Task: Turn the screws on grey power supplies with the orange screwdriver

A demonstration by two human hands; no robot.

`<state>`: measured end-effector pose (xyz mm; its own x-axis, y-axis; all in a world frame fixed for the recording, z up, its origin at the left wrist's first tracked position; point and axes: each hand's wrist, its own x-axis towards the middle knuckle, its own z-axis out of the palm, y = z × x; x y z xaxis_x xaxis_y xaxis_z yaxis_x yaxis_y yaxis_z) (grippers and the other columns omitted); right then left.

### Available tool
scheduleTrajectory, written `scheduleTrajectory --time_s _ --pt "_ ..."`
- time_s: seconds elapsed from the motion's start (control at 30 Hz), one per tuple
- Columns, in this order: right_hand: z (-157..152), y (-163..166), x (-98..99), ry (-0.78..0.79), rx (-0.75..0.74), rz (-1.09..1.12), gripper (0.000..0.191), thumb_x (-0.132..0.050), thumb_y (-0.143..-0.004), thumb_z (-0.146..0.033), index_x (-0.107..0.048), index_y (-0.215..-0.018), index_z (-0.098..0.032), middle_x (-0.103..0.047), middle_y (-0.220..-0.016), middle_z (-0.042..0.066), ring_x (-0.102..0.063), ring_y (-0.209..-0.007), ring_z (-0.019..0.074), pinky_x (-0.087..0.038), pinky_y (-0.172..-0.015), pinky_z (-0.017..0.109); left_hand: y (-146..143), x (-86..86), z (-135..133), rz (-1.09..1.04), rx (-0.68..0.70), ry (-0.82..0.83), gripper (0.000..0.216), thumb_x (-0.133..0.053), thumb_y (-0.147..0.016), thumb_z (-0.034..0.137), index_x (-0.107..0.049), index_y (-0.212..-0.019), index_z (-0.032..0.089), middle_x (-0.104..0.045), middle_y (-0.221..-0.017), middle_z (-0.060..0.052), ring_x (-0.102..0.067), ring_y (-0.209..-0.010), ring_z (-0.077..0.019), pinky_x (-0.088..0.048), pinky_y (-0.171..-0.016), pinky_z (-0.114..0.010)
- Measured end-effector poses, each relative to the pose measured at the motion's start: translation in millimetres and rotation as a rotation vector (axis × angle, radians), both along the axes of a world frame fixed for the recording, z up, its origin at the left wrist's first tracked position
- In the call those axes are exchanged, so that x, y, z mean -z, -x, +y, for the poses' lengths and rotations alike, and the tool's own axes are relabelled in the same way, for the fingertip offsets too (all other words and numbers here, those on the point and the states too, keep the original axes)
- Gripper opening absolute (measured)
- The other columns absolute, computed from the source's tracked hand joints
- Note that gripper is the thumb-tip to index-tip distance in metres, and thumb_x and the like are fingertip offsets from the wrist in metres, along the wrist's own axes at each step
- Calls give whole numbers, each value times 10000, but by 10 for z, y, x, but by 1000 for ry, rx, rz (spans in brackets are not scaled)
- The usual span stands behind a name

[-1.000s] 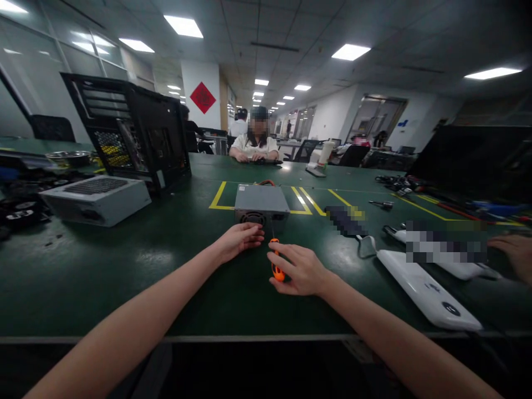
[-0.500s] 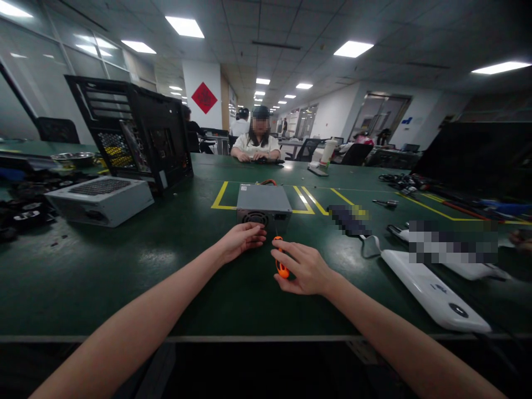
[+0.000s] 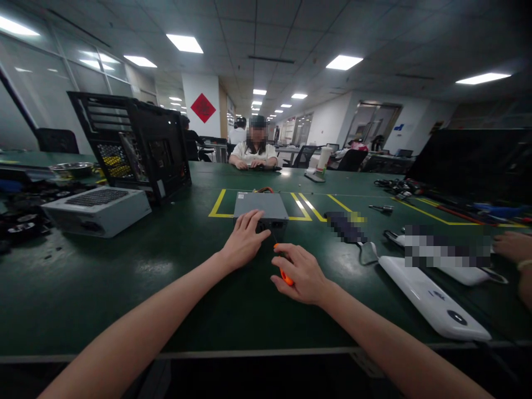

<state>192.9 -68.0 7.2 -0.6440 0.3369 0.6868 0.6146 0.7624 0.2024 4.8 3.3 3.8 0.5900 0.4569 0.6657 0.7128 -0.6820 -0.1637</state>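
Note:
A grey computer power supply [image 3: 262, 205] stands on the green table in front of me, its fan side facing me. My left hand [image 3: 245, 241] rests against it, the fingers over its top front edge and the thumb along the front face, which is partly covered. In my right hand [image 3: 301, 272] is a screwdriver [image 3: 286, 277] with an orange handle, the fingers curled round it. Its thin shaft points up and away, towards the lower front of the power supply; whether the tip touches a screw is too small to tell.
A second power supply [image 3: 97, 213] and a black computer case [image 3: 133, 147] stand at left. To the right lie a white power bank [image 3: 432, 296], a dark pixelated device [image 3: 347, 227] and a metal bit [image 3: 381, 209]. Another person's hand [image 3: 513, 246] shows at the right edge.
My left hand has moved up from beside the power supply onto its top front edge. The screwdriver has shifted slightly with my right hand. Another person's hand has come further in at right.

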Motion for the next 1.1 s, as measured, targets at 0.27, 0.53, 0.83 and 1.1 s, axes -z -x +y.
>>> scheduleTrajectory --time_s 0.27,0.53,0.83,1.1 --pt "-12 74 47 -97 -10 -39 72 -507 -819 -248 -539 -817 -184 -580 -940 96 -561 -729 167 -462 -630 296 -11 140 119 -15 -6 38 390 -535 -826 152 -584 -1183 300 -247 -1470 -90 -206 -1353 -300 -190 -1088 -511" --pt "-12 68 48 -32 8 35 153 -467 -867 -303 -517 -898 -161 -586 -955 108 -583 -722 144 -464 -581 242 -40 171 97 10 -62 50 455 -506 -865 205 -469 -1287 372 -214 -1483 -45 -126 -1381 -276 -162 -1103 -516" --pt "-18 100 23 -100 -4 31 188 -492 -844 -300 -525 -941 -142 -608 -933 111 -581 -742 165 -470 -625 273 -95 197 72 8 -86 23 501 -471 -877 201 -394 -1345 364 -178 -1478 -86 -124 -1373 -306 -149 -1091 -533" --pt "-19 100 22 -115 -21 -9 153 -506 -840 -300 -540 -923 -176 -612 -948 109 -585 -754 178 -469 -659 303 -91 182 67 10 -78 37 543 -489 -856 173 -380 -1351 366 -186 -1474 -84 -114 -1374 -310 -159 -1085 -544"
